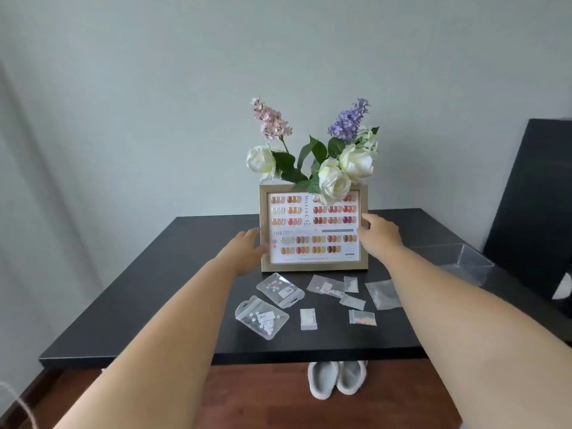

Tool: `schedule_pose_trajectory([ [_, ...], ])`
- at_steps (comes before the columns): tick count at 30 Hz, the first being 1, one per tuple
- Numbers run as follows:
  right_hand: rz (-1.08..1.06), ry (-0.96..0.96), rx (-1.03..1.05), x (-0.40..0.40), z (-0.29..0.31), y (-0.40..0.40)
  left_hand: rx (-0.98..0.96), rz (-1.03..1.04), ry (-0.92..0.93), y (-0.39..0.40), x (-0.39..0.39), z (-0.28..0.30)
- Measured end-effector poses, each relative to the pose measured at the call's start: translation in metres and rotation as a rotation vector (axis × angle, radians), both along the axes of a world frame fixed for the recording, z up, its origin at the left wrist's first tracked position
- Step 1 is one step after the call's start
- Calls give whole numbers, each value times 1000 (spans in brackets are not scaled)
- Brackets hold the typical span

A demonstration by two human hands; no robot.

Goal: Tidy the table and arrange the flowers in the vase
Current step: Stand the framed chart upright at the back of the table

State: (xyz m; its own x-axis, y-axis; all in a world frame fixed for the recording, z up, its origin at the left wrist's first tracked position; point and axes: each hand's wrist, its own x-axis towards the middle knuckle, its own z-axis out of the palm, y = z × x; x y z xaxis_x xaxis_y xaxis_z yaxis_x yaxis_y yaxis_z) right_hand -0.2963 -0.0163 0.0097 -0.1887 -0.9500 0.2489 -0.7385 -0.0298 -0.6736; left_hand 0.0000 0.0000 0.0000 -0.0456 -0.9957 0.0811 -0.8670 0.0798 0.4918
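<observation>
Head view. Both arms are reaching across the black table (154, 274) toward the upright picture frame (314, 264), which is standing near the middle of the table and showing a chart of nail-colour swatches.

Left hand (247, 247) is touching the frame's left edge, fingers fairly straight and not wrapped round it. Right hand (379, 233) is meeting the right edge, fingers lightly bent; whether they are pinching the rim or only resting on it I cannot tell.

The flowers (312, 156), white roses with a pink and a purple spray, are rising from behind the frame. The vase itself is hidden behind it.

Small clear packets (280, 289) are lying scattered in front of the frame, apart from it. A clear plastic tray (464, 261) is sitting at the right end of the table.

Judgement: the step in hand is moving the frame. To do it well, grip both side rails evenly, lift rather than slide, keep it upright, and draw it forward and away, since one rose is hanging over the top rail and the hidden vase could tip. Packets probably belong in the tray.
</observation>
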Motion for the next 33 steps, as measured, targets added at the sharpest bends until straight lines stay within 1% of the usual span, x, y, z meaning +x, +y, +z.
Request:
schedule_pose_trajectory([
  [2,-94,-50,91,1,-9,-13,23,38,139,-12,3,-9],
  [3,-124,-110,151,1,-16,-21,37,58,210,-18,5,-14],
  [6,-128,-361,289,5,-32,-39,31,116,408,-40,9,-25],
  [8,-98,-440,274,5,-42,-49,11,130,502,-55,11,-33],
  [10,-76,-488,216,5,-53,-59,26,111,614,-68,15,-44],
  [12,-72,-519,140,3,-64,-68,52,73,673,-77,17,-58],
  [14,-61,-542,111,1,-71,-73,73,48,660,-82,22,-69],
  [16,-54,-549,113,2,-75,-75,70,39,601,-84,29,-76],
  [19,-27,-520,118,9,-79,-76,49,48,532,-81,44,-81],
  [26,129,-405,173,45,-85,-77,18,111,617,-70,92,-82],
  [33,267,-398,219,98,-84,-83,-7,175,608,-62,149,-79],
])
